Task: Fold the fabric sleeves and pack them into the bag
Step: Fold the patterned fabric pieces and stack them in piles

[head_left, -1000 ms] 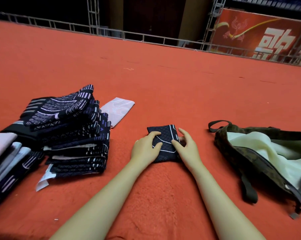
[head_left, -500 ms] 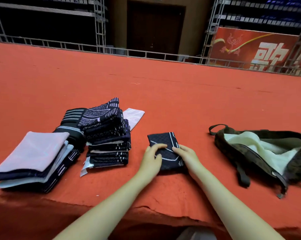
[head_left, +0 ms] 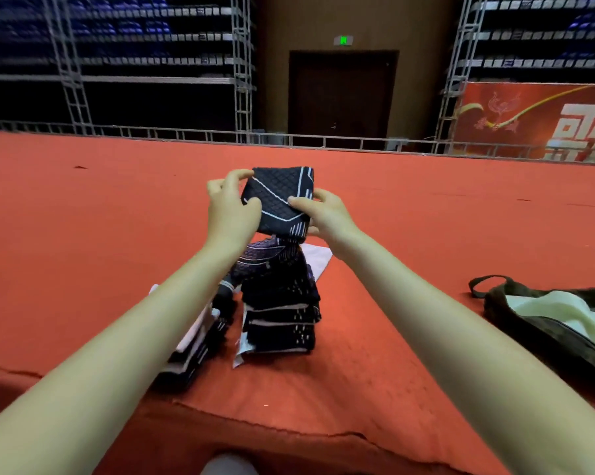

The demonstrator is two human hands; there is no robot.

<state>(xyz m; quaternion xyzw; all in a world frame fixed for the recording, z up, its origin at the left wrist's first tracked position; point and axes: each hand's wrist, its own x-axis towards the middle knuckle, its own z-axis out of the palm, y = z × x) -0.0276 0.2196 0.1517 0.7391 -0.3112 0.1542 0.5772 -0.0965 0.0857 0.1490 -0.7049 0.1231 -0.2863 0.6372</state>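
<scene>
Folded sleeve (head_left: 279, 199) pinched between both hands, left hand (head_left: 230, 208), right hand (head_left: 325, 214); bag (head_left: 542, 323) lies low right, nearer right hand.

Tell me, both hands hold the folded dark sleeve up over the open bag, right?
Not over the bag. The head view shows the left hand and right hand holding the sleeve above the stack; the bag lies off right.

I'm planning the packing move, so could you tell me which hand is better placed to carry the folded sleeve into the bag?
Probably the right hand. Both hands grip the folded sleeve, but the bag lies open on the right side, while the left hand would have to cross over.
</scene>
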